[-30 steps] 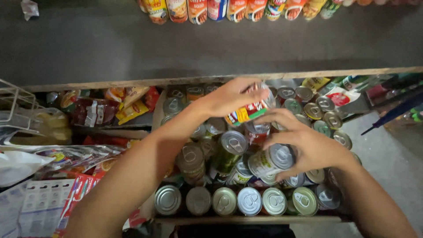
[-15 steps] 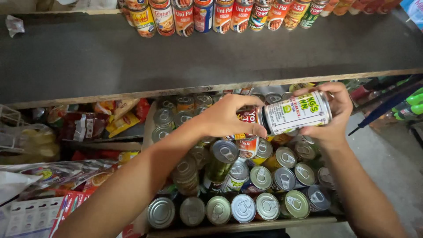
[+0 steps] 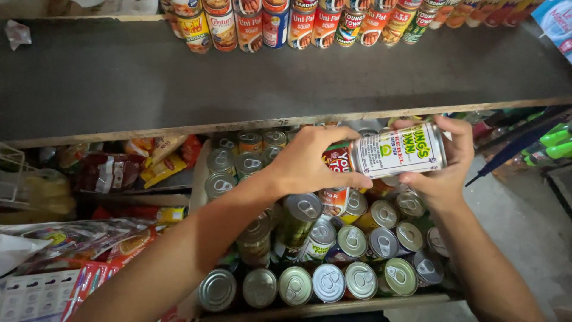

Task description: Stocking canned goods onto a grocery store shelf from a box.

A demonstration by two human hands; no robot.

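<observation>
My right hand (image 3: 444, 173) holds a white-labelled tin can (image 3: 399, 152) on its side, lifted above a shelf packed with tin cans (image 3: 351, 241). My left hand (image 3: 310, 164) grips a red-labelled can (image 3: 336, 161) that lies against the left end of the white one. Both hands hover just under the front edge of the dark upper shelf (image 3: 268, 77). Below them the stacked cans show silver and gold pull-ring lids, several lying on their sides.
A row of upright labelled cans (image 3: 310, 24) lines the back of the upper shelf. Snack packets (image 3: 143, 161) and sachets (image 3: 71, 244) fill the shelves at left. A white wire rack (image 3: 12, 173) sits at far left. Floor and green bottles (image 3: 548, 146) are at right.
My right hand has lifted the white-labelled can out of the stack and up toward the upper shelf edge. My left hand stayed on the red-labelled can, rising slightly.
</observation>
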